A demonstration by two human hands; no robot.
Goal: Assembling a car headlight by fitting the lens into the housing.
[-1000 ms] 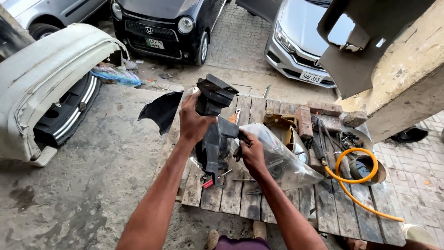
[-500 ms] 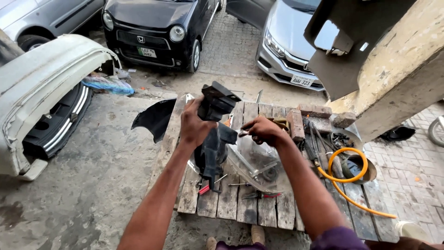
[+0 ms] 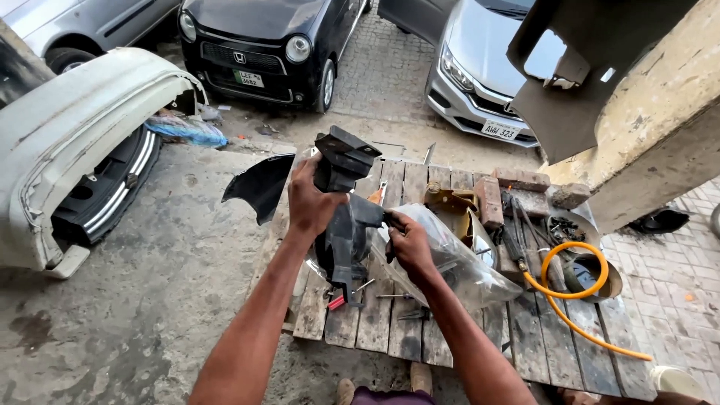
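My left hand (image 3: 313, 201) grips the upper end of a black plastic car part (image 3: 346, 217), held upright above a wooden pallet (image 3: 390, 330). My right hand (image 3: 409, 244) holds the same part at its right side, about halfway down. A clear headlight unit (image 3: 461, 266) lies on the pallet just behind and to the right of my right hand. A small red-handled tool (image 3: 337, 301) and a few loose metal pieces lie on the planks under the part.
A detached white car bumper (image 3: 71, 150) lies at the left. A black curved panel (image 3: 259, 187) rests by the pallet's far left corner. Bricks (image 3: 517, 187), tools and an orange hose (image 3: 570, 289) crowd the pallet's right side. Two parked cars (image 3: 255, 45) stand behind. A concrete pillar (image 3: 660, 127) rises at right.
My right hand has come back down from the part's top right to its middle. The view has shifted slightly; the part stays upright in my left hand.
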